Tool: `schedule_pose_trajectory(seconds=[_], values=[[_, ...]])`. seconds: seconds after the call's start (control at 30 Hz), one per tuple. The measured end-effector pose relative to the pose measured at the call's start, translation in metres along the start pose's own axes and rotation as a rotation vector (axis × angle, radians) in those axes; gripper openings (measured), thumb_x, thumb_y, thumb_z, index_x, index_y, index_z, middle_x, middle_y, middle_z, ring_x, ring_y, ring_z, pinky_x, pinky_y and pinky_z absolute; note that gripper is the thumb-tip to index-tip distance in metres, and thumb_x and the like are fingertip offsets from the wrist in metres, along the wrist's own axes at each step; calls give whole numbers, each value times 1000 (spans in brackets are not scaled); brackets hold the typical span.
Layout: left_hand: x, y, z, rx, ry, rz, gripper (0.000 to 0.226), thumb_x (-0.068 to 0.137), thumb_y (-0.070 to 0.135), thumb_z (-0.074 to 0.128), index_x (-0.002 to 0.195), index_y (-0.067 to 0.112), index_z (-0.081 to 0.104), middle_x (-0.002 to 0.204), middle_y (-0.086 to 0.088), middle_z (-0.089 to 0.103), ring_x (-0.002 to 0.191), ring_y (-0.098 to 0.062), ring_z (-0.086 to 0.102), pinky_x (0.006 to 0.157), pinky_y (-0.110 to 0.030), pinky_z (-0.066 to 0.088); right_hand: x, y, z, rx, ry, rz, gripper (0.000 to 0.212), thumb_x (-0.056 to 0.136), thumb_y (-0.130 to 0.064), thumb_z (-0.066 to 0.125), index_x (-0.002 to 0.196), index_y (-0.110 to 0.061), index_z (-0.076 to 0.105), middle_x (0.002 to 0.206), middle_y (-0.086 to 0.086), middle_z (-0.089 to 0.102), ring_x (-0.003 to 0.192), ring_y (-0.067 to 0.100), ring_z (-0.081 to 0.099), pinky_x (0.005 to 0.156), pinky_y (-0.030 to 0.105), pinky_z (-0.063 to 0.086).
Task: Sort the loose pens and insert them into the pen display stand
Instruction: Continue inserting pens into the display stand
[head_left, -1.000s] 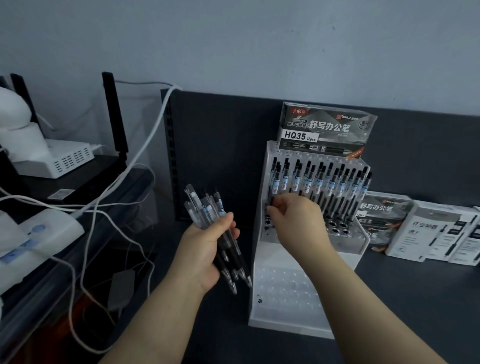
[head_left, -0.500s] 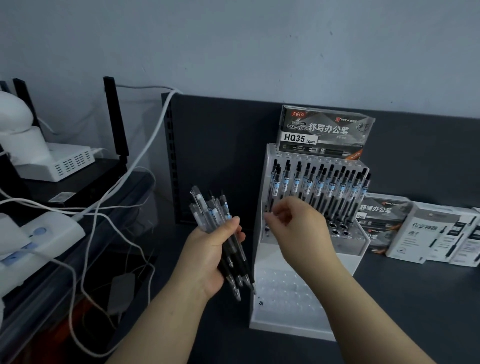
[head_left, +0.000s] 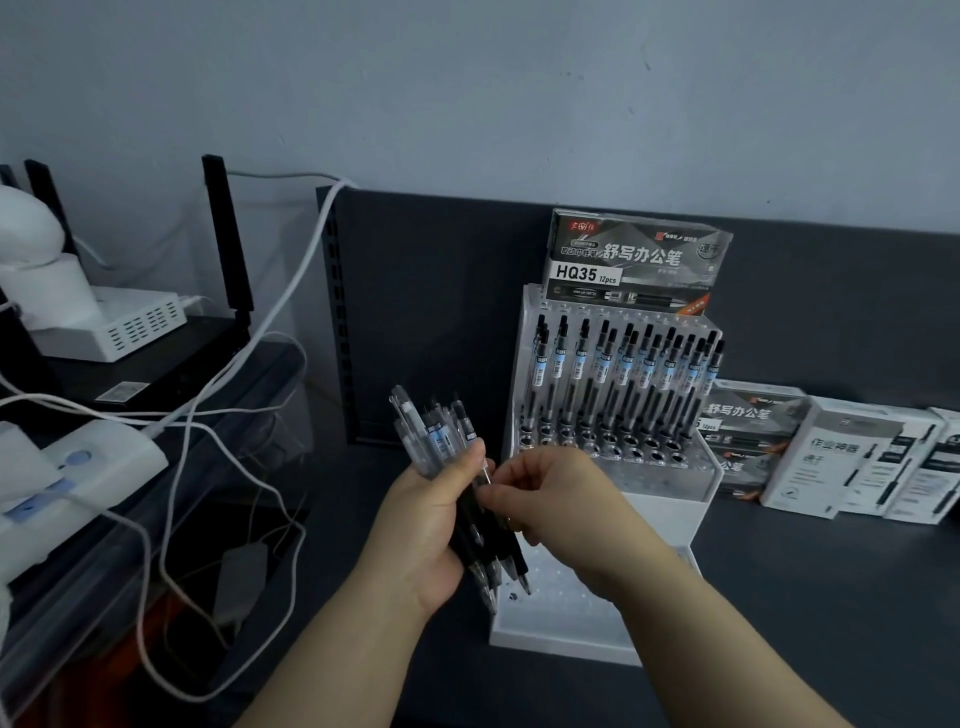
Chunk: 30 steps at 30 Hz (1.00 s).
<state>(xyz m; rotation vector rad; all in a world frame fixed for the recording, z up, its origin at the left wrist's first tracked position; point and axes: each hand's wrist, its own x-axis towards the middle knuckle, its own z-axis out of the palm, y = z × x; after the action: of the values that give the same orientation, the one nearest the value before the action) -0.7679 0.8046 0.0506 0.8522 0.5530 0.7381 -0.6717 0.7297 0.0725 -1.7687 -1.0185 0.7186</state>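
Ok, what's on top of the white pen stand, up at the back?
A dark pen box marked HQ35 stands along the top rear of the pen display stand. The pens in the stand rise below its lower edge. Whatever lies behind the box is hidden.

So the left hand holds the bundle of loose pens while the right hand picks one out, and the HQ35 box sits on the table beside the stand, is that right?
Not quite: the HQ35 box sits on top of the pen display stand, not on the table beside it, as the head view shows. The rest holds: the left hand holds the bundle of pens and the right hand picks at one.

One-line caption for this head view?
Left hand grips a bundle of pens; right hand pinches one beside the half-filled stand.
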Motion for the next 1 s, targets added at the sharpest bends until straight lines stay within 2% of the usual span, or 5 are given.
schedule_pose_trajectory(seconds=[0.2,0.33,0.47,0.87,1.0], values=[[5,-7,-2,-103,92,-25,10,86,15,63,89,6,66,76,-9,66,69,-20,64,60,-33,51,0,0,-2,76,118,-48,8,85,-14,65,77,-13,64,56,-4,59,52,11,49,51,25,42],[9,-6,-8,-148,142,-38,4,85,11,64,89,10,65,71,-3,67,68,-15,60,64,-31,48,4,-12,-27,127,367,-173,3,87,-15,63,88,-17,65,71,-3,65,60,9,56,64,28,53],[9,-5,-11,-106,112,-46,8,84,11,65,91,9,66,73,-3,65,68,-15,62,63,-31,49,20,-17,-45,95,593,-252,7,89,-21,63,91,-16,67,73,-2,65,58,8,55,54,22,45],[8,3,-14,-49,86,7,9,83,11,66,92,10,67,71,0,65,68,-13,62,65,-30,51,47,8,-29,-215,557,-191,15,89,-25,63,94,-10,66,74,-3,62,68,12,58,62,23,45],[7,2,-14,-43,86,13,11,82,11,67,93,10,67,70,0,66,69,-13,63,66,-30,52,50,9,-28,-316,544,-194,15,90,-25,61,93,-11,64,69,-7,58,62,6,53,55,19,42]])
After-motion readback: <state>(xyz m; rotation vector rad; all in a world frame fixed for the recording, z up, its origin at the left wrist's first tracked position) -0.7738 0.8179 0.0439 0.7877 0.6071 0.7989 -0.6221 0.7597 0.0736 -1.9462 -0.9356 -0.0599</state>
